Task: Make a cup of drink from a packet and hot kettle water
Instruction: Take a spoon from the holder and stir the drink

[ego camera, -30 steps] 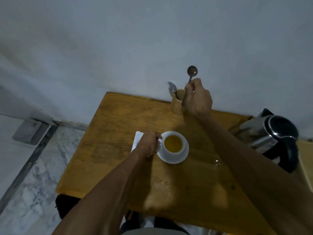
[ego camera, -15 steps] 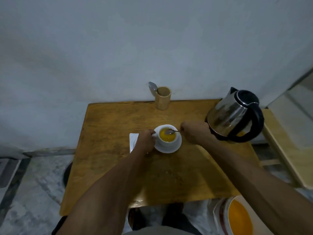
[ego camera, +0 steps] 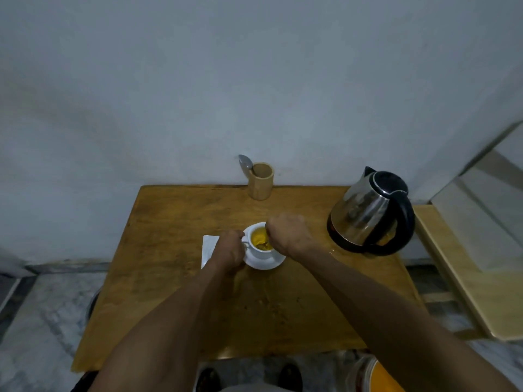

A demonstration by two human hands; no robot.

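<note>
Head view, cup: a white cup (ego camera: 261, 244) stands on a white saucer (ego camera: 266, 263) near the middle of the wooden table (ego camera: 175, 250), holding cloudy yellow liquid.
Head view, left hand: the left hand (ego camera: 230, 250) has its grip curled round the cup's handle side, steadying it.
Head view, right hand: the right hand (ego camera: 287, 236) is fisted just over the cup's right rim, its grip closed on a spoon (ego camera: 264, 245) whose bowl dips into the drink; the handle is hidden inside the fist.
Head view, packet: a white packet (ego camera: 209, 247) lies flat on the table, partly under the left hand; whether it is empty cannot be told.
Head view, kettle: the steel kettle (ego camera: 368, 213) stands upright at the table's right, well apart from the cup.
Head view, holder: a wooden holder (ego camera: 261, 181) at the table's back edge keeps a second spoon (ego camera: 245, 162).
Done, by judgement: powder and hot water appear to be in the cup already.
Left, by judgement: stirring until evenly mixed, then lifting the spoon out.
</note>
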